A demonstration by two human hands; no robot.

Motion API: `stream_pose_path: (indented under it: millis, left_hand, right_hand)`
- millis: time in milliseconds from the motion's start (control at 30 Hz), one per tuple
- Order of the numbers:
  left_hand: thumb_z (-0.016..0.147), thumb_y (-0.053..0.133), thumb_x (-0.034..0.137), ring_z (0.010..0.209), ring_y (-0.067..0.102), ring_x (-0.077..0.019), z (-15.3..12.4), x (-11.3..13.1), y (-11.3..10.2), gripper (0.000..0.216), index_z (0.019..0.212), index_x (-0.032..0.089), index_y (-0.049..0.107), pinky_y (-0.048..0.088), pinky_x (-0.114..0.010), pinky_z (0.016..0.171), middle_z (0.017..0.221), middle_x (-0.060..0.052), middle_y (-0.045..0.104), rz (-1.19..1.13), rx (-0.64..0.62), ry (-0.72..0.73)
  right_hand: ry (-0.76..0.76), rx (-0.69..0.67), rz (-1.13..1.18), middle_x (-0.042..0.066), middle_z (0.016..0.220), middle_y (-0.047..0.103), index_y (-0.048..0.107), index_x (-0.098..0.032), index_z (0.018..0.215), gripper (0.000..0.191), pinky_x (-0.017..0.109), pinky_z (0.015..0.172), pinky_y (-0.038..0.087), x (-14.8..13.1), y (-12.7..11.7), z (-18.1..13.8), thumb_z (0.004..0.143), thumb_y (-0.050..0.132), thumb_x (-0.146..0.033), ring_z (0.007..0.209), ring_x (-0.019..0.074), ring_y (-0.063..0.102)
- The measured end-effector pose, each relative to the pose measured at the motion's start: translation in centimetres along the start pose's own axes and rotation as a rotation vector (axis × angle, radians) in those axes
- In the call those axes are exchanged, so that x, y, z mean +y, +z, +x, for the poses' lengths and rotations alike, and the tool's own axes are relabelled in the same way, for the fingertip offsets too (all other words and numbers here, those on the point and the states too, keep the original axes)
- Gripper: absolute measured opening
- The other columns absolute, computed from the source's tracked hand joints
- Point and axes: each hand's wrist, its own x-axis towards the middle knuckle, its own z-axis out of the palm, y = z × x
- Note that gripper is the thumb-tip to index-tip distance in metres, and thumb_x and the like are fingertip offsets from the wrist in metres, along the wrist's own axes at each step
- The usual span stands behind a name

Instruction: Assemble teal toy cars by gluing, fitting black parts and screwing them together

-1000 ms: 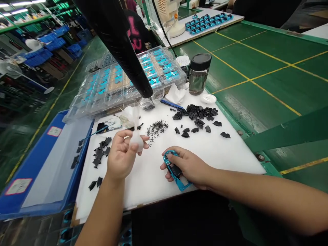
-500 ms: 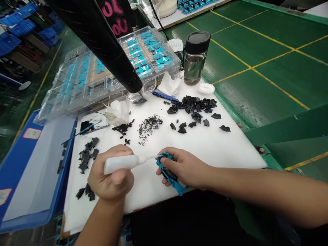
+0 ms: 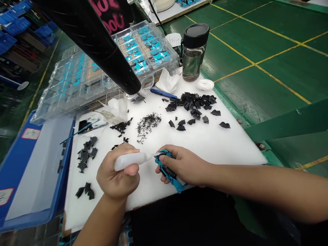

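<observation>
My left hand (image 3: 118, 174) is closed round a white squeeze bottle (image 3: 132, 161) with a thin nozzle. The bottle lies nearly level, and its nozzle points right, at the upper end of a blue and black plastic part (image 3: 176, 184). Whether the tip touches the part I cannot tell. My right hand (image 3: 183, 164) grips that part over the front edge of the white board (image 3: 210, 143), thumb on top and fingers beneath. Its palm and thumb hide some of the part. Beyond both hands lies a scatter of tiny black screws (image 3: 148, 123).
A black electric screwdriver (image 3: 110, 58) hangs over the board, tip down. Black plastic pieces (image 3: 194, 104) are heaped at right, with more pieces (image 3: 85, 153) at left. A lidded bottle (image 3: 195, 54), clear compartment trays (image 3: 143, 51) and a blue bin (image 3: 55, 201) stand around.
My left hand has moved right with the squeeze bottle, bringing the nozzle further over the blue and black part. My right hand keeps its hold. The view has shifted slightly.
</observation>
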Motion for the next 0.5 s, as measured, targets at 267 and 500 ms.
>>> stream_pose_path:
  millis: [267, 500]
  left_hand:
    - [0.085, 0.072, 0.039, 0.061, 0.063, -0.015, 0.24, -0.65, -0.34, 0.024, 0.098, 0.019, 0.074, 0.049, -0.028, 0.05, 0.073, -0.003, 0.068, -0.036, -0.051, 0.058]
    - [0.085, 0.071, 0.043, 0.059, 0.062, -0.0147, 0.17, -0.57, -0.21, 0.026, 0.097, 0.019, 0.073, 0.049, -0.028, 0.05, 0.07, -0.002, 0.067, 0.01, -0.05, 0.103]
  right_hand:
    - [0.007, -0.026, -0.029, 0.004, 0.087, 0.067, 0.054, -0.02, 0.095, 0.01, 0.032, 0.067, 0.058, -0.12, -0.27, -0.06, 0.099, 0.05, -0.029, 0.065, 0.014, 0.066]
    - [0.005, -0.033, -0.012, 0.004, 0.085, 0.066, 0.054, -0.02, 0.095, 0.011, 0.031, 0.066, 0.057, 0.07, -0.24, 0.03, 0.1, 0.047, -0.028, 0.065, 0.0139, 0.066]
